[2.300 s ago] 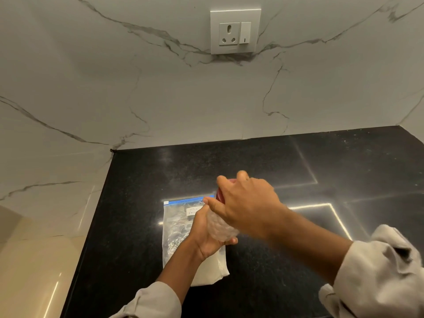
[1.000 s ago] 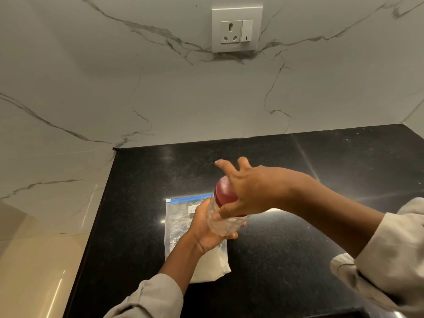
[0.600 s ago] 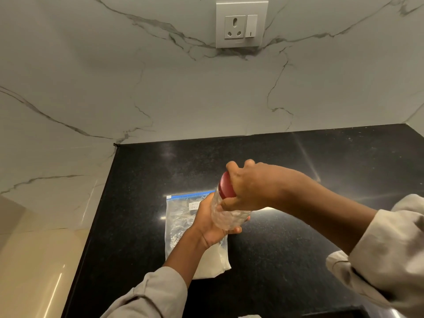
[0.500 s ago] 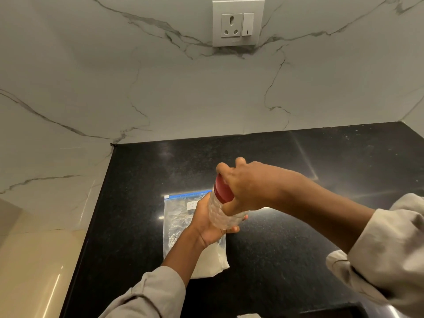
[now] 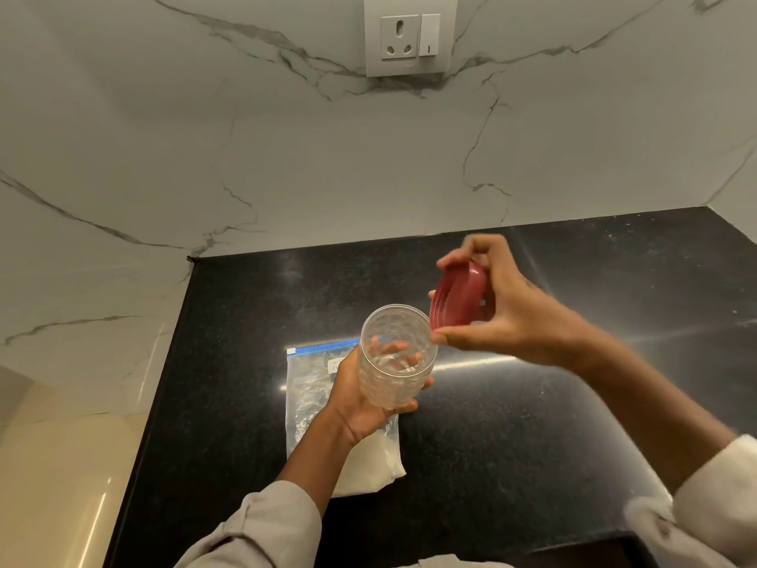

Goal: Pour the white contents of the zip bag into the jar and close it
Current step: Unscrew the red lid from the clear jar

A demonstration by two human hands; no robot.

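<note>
My left hand [image 5: 360, 399] grips a clear textured jar [image 5: 395, 356] above the counter; its mouth is uncovered and it looks empty inside. Just to the jar's right, my right hand [image 5: 495, 309] holds the red lid [image 5: 456, 297], tilted on edge and apart from the jar. The zip bag [image 5: 315, 399] with a blue seal strip and white powder in its near end lies flat on the black counter, partly hidden under my left hand and forearm.
The black stone counter [image 5: 491, 444] ends in an edge at the left and meets the marble wall behind. A white socket with a switch [image 5: 409, 34] sits high on that wall. Pale sleeves cover both forearms.
The red lid has come off the jar: my right hand, which gripped it on the jar, has lifted it away to the right. My left hand still holds the jar.
</note>
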